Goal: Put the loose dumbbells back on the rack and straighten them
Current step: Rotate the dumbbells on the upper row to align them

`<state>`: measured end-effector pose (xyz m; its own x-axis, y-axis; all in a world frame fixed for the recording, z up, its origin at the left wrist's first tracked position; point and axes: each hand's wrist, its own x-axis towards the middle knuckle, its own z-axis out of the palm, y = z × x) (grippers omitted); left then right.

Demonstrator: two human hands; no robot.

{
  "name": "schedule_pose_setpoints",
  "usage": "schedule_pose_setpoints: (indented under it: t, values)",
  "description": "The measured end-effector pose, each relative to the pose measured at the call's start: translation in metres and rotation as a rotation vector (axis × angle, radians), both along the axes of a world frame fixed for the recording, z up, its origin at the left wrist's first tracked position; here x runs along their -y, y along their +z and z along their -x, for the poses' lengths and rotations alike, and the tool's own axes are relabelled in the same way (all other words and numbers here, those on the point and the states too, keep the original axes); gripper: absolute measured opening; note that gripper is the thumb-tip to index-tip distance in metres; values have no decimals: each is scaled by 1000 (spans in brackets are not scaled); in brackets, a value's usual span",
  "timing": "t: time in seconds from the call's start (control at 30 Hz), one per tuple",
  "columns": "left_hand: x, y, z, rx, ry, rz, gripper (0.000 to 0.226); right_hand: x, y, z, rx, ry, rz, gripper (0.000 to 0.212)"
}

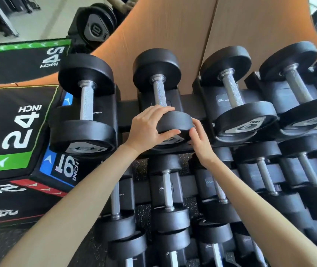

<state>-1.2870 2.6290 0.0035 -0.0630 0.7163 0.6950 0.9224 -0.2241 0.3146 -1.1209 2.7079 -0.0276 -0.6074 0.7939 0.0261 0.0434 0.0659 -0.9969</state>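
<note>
At the far left sit big soft jump boxes (14, 120) with the numbers 24 and 16 on them. Just beside them is the black rack (128, 110), which stands against a wooden wall (173, 26).

The first dumbbell (86, 105) lies in its holder at the left end of the top row, with its shiny handle pointing toward the wall.

Next comes the second dumbbell (160, 91). It lies in the next holder on the top row, and its handle leans a little to one side. The person has both hands on the round end closest to them. The left hand (148, 128) grips that end from the left, with the fingers curled over the top and the thumb across the front. The right hand (202, 143) touches the right edge of the same round end. Its fingers are close together and look fairly straight.

Further right, the third dumbbell (232, 93) and the fourth dumbbell (298, 83) lie in their own holders on the top row.

Under the arms, more dumbbells (168, 189) fill the lower rows of the rack.
</note>
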Motion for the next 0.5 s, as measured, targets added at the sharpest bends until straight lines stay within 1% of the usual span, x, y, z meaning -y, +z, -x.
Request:
schedule_pose_setpoints:
  t: [0.07,0.17,0.27,0.3,0.37,0.4,0.5]
  values:
    - [0,0,0,12,-1,-2,58,-4,2,-2,19,46,-53,45]
    - [0,-4,3,48,-4,-20,57,-3,8,-2,65,68,-120,51]
    - [5,-15,7,167,-12,-52,54,0,21,-1,151,100,-175,58]
    - [6,-18,8,215,-21,-48,54,-1,25,-1,200,102,-220,62]
    - [8,-27,10,317,-40,-56,55,-3,38,-2,377,103,-413,69]
    - [9,-32,11,372,-43,-76,56,-4,44,-2,475,108,-508,69]
    - [9,-44,10,530,-18,-141,58,0,66,4,696,133,-663,60]
